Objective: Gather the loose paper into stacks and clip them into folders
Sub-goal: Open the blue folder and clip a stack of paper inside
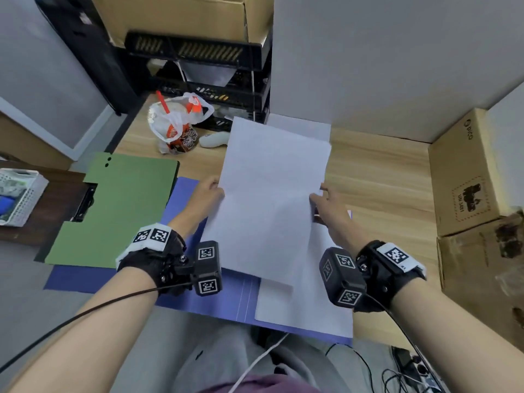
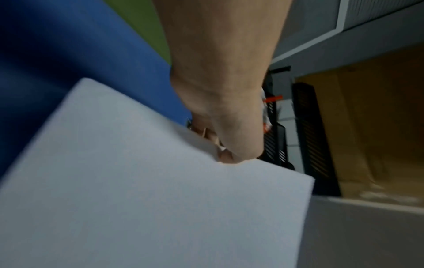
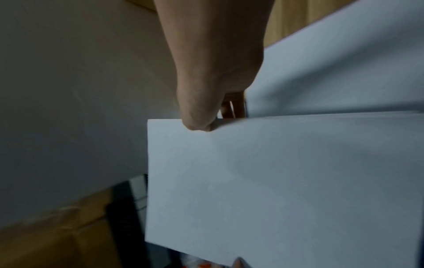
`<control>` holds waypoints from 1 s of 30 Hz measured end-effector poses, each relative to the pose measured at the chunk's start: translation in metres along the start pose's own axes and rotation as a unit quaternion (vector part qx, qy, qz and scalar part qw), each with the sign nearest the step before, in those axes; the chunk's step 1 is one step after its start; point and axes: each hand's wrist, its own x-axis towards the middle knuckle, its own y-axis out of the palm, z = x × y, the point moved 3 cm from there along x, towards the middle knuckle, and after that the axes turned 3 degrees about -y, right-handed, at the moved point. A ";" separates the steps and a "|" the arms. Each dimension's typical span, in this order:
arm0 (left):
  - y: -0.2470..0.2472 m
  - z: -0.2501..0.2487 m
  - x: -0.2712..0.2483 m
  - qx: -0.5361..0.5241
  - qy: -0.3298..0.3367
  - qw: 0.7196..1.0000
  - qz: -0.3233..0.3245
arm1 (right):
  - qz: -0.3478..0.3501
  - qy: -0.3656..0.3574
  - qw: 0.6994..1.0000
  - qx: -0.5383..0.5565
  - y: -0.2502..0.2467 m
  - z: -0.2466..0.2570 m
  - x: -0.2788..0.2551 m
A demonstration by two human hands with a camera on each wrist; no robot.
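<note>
From the head camera I count two hands on one sheaf of white paper [image 1: 272,194], lifted off the wooden desk [image 1: 382,177]. My left hand [image 1: 208,194] pinches the sheaf's left edge and my right hand [image 1: 326,207] pinches its right edge. I cannot tell how many sheets are in the sheaf. Under it lies one open blue folder [image 1: 181,211], with one more white sheet [image 1: 317,302] resting on the folder's right half, below the sheaf. One further sheet [image 1: 306,127] lies flat on the desk beyond the sheaf, against the grey partition. Left of the blue folder, overlapping it, is one green clipboard folder [image 1: 119,205] with a black clip on its left edge. Beyond the blue folder I see one drink cup in a plastic bag [image 1: 178,123], one small white device [image 1: 214,139] beside it, and a black tray rack [image 1: 204,69]. Two cardboard boxes [image 1: 465,171] stand to the right of the sheaf.

From the left wrist camera, one hand [image 2: 224,90]: thumb on top of the paper [image 2: 149,190], fingers curled beneath its edge, the blue folder [image 2: 69,45] behind.

From the right wrist camera, one hand [image 3: 213,72]: thumb pressed on the paper's [image 3: 286,181] top edge near its corner, fingers behind it, a second white sheet [image 3: 344,63] lying beyond.
</note>
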 end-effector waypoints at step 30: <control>-0.087 0.129 0.020 0.057 -0.065 0.996 -0.028 | 0.031 0.152 0.987 -0.037 0.135 -0.086 -0.024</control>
